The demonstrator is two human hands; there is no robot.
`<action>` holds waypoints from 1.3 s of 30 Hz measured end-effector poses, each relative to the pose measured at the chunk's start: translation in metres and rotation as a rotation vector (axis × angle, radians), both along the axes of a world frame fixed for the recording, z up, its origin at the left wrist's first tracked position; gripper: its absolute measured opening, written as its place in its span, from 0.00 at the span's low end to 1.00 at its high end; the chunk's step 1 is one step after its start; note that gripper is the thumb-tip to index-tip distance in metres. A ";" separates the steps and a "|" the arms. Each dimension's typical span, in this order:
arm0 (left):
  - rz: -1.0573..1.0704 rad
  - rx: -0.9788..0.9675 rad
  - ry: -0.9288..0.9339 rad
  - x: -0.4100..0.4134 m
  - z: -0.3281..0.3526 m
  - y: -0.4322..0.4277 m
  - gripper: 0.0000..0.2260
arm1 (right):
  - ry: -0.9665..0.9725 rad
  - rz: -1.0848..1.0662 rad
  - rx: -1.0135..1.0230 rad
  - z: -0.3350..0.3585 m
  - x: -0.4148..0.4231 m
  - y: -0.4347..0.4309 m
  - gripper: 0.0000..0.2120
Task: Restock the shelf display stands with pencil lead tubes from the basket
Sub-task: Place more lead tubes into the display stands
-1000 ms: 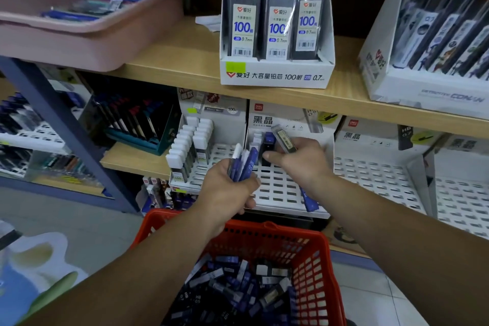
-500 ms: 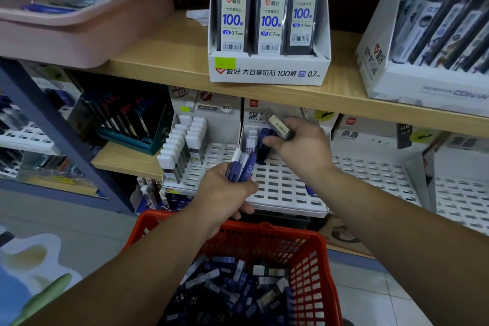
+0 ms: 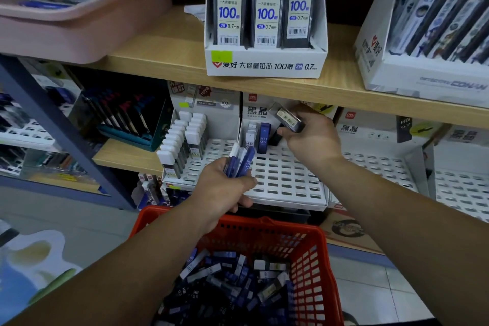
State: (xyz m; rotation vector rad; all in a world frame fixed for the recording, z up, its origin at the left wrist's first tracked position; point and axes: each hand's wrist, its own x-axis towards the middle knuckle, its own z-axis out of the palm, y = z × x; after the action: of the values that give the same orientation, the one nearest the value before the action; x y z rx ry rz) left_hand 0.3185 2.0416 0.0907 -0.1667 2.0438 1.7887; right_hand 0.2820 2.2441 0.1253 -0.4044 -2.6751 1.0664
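Pencil lead tubes (image 3: pixel 232 280) are lying in a loose heap in the red basket (image 3: pixel 312 235), low in front of the person. A few are already standing at the back of the white slotted stand (image 3: pixel 285 180) on the lower level. The two hands are working apart, each closed on stock. The left hand (image 3: pixel 222 193) is gripping a small bundle of blue tubes (image 3: pixel 242 161) by their lower ends, just in front of the stand. The right hand (image 3: pixel 309 140) is pinching a single grey tube (image 3: pixel 287 118), tilted, over the stand's back rows and just under the wooden shelf (image 3: pixel 264 85).

These tubes are looking light, stiff and smooth-sided, so they are probably sliding easily against one another. The bundle is fanning out at the top and may be shedding one if the grip loosens. The leads inside are likely brittle, so a drop is worth avoiding. The sensible hold is on the long flat sides, around the middle or upper half, leaving the bottom end bare for a slot. The slots are looking narrow, so each tube is likely needing to go in upright, one at a time.
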 end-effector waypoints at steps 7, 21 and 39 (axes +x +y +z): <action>0.005 0.034 -0.011 -0.001 0.000 0.000 0.13 | -0.002 0.034 0.010 -0.001 0.001 0.009 0.11; 0.008 0.114 -0.060 0.003 0.011 -0.004 0.17 | 0.035 0.064 0.169 -0.003 -0.002 -0.002 0.15; -0.057 0.246 -0.037 0.003 0.032 -0.004 0.11 | -0.239 0.176 -0.617 0.021 0.034 -0.014 0.08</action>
State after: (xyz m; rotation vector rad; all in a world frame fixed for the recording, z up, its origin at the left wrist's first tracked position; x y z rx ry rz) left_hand 0.3220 2.0380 0.1228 -0.0683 1.7662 1.9667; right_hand 0.3164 2.2296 0.1461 -0.4257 -2.5529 2.0187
